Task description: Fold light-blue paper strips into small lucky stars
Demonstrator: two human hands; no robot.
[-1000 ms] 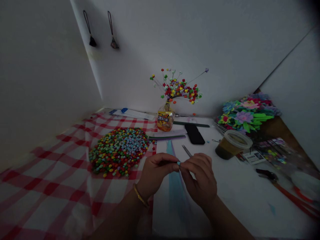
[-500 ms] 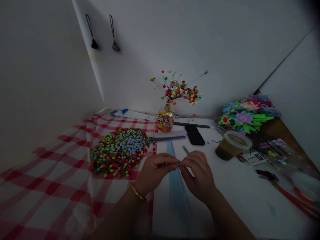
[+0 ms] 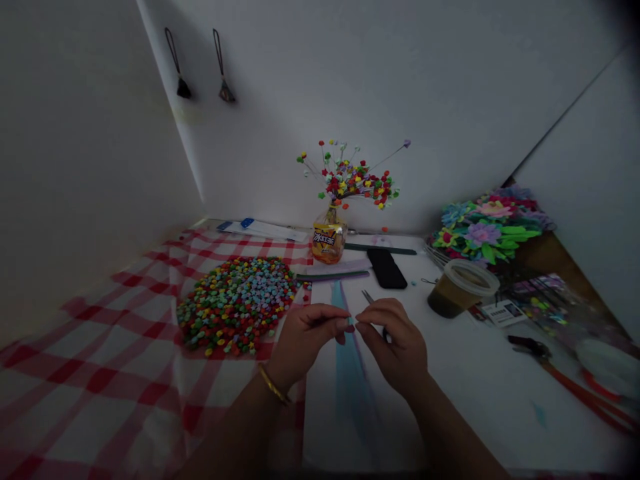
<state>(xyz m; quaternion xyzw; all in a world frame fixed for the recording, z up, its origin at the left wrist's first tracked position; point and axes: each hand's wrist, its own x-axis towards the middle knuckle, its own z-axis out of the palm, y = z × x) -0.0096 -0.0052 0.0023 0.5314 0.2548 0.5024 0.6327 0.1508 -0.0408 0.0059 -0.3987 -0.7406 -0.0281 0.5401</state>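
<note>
My left hand, with a gold bracelet on the wrist, pinches something tiny between thumb and forefinger; it is too small and dark to make out. Just across from it, my right hand is closed in a pinch too, its fingertips almost touching the left ones. What the right fingers hold, if anything, does not show. Beneath both hands lie long light-blue paper strips with a purplish edge. A pair of scissors lies behind the right hand, partly covered by it. To the left, folded paper stars of many colours form a heap.
A bottle with star-tipped stems stands at the back. A black phone lies near it. On the right are a plastic tub of dark liquid, pliers with orange handles, and fuzzy flowers. A checked cloth covers the left side.
My fingertips, which met at a small light-blue piece, have drawn slightly apart. The right fingers have lifted and shifted a little. The whole view has moved slightly.
</note>
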